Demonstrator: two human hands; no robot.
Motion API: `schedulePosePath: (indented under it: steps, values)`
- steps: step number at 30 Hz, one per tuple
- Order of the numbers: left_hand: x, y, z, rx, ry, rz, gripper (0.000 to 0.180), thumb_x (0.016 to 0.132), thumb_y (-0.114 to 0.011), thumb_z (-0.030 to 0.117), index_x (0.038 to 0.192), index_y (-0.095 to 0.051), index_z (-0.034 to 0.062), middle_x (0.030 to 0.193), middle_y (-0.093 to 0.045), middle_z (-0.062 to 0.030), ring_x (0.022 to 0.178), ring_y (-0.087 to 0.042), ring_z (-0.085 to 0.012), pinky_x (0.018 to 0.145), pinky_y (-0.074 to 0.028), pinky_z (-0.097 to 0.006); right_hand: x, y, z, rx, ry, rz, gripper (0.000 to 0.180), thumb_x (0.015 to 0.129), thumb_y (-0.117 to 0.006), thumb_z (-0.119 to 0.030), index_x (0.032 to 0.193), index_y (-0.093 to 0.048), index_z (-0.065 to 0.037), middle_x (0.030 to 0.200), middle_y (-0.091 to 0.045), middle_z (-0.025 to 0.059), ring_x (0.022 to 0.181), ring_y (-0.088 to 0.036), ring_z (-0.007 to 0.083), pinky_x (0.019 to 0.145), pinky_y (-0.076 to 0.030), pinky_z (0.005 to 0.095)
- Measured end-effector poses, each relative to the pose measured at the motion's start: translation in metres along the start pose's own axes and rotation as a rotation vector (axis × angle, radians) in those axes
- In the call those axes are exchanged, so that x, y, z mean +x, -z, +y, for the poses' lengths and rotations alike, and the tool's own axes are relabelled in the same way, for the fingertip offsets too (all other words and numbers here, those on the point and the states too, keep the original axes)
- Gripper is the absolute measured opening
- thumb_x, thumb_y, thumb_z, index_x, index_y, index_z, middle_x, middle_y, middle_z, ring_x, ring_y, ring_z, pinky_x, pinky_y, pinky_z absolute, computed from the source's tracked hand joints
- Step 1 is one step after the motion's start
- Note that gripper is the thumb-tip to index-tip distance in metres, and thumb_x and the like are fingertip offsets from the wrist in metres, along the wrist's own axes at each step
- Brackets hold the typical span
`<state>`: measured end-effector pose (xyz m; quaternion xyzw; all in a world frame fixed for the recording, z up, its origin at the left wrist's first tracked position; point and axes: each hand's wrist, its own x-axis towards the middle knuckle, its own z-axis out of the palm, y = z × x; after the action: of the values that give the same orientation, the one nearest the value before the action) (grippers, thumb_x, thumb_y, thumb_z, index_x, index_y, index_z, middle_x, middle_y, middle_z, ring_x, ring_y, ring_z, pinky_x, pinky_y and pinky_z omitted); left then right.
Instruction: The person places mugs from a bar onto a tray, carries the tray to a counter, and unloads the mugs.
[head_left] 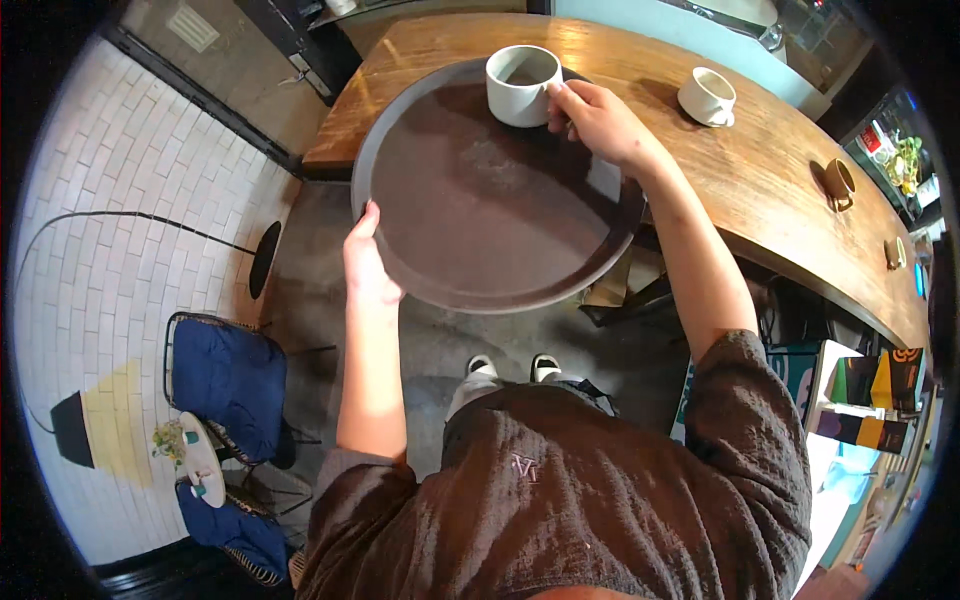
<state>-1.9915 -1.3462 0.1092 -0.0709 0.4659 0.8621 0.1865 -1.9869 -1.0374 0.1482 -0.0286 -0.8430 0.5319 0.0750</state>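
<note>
At the wooden table (770,175), we held a round brown tray (480,220) and a white cup (508,102).
The table ran rightward past the tray, whose near edge overhung the floor (450,345) and whose wide middle lay open. Our left hand (368,262) gripped the left rim; our right hand (603,125) pinched the white cup's handle by the far rim, its contents unclear to us. A second cup (704,97) stood on the table.
</note>
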Motion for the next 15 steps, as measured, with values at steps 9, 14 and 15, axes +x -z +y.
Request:
schedulePosePath:
  steps: [9, 14, 15]
  values:
    - [0.100, -0.043, -0.002, 0.086, 0.138, -0.114, 0.046, 0.101, -0.042, 0.032, 0.132, -0.046, -0.0016, 0.132, -0.053, -0.0164, 0.118, -0.053, -0.0302, 0.100, -0.043, -0.043, 0.032, 0.037, 0.044, 0.028, -0.131, 0.086, 0.042, 0.102, -0.039, -0.039, 0.092, -0.060, -0.004, 0.085, -0.064, 0.0022, 0.074, -0.050, 0.0091, 0.070, -0.044, 0.0242]
    - [0.139, -0.048, 0.003, 0.162, 0.224, -0.122, 0.045, 0.099, -0.044, 0.030, 0.130, -0.048, -0.0030, 0.129, -0.056, -0.0164, 0.116, -0.055, -0.0306, 0.098, -0.044, -0.044, 0.051, 0.039, 0.065, 0.035, -0.129, 0.132, 0.043, 0.102, -0.040, -0.039, 0.093, -0.060, -0.002, 0.084, -0.064, 0.0042, 0.074, -0.051, 0.0095, 0.069, -0.044, 0.0244]
    - [0.140, -0.053, 0.009, 0.216, 0.222, -0.124, 0.046, 0.099, -0.045, 0.030, 0.128, -0.049, -0.0053, 0.128, -0.056, -0.0181, 0.116, -0.055, -0.0310, 0.099, -0.043, -0.044, 0.053, 0.039, 0.065, 0.036, -0.133, 0.143, 0.043, 0.102, -0.040, -0.039, 0.093, -0.060, -0.002, 0.084, -0.064, 0.0042, 0.074, -0.051, 0.0095, 0.069, -0.044, 0.0244]
